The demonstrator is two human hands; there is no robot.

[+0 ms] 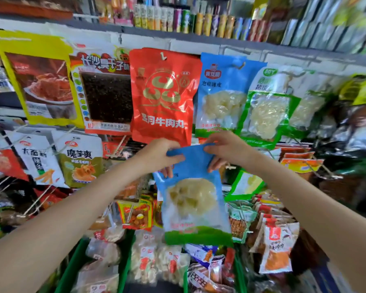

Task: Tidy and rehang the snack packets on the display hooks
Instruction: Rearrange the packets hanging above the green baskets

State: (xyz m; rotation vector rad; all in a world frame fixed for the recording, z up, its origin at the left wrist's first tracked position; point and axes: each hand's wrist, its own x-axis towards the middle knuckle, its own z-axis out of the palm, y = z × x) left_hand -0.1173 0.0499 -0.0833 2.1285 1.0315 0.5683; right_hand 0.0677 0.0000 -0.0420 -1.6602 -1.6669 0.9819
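Left hand: your left hand (157, 154) pinches the top left corner of the blue snack packet (193, 199), thumb on the front, fingers curled behind the header.
Right hand: your right hand (225, 150) clamps the top right corner of the same packet, thumb lying over the top edge, fingertips showing under the header.
Packet: you hold it upright between both hands, off any hook, in front of the lower rows; its clear window shows pale yellowish food, with a green band along the bottom.
Matching stock: a hanging blue packet (221, 96) of the same design sits on a hook just above your right hand.
Neighbours: a red beef ball packet (162, 98) hangs directly above your left hand; a green and white packet (268, 108) hangs right of the hanging blue one; a dark packet with a red border (106, 96) and a yellow packet (38, 79) hang to the left.
Below: green bins (72, 269) hold loose small snack packs.
Above: a shelf (199, 38) carries upright tubes and boxes, blurred.
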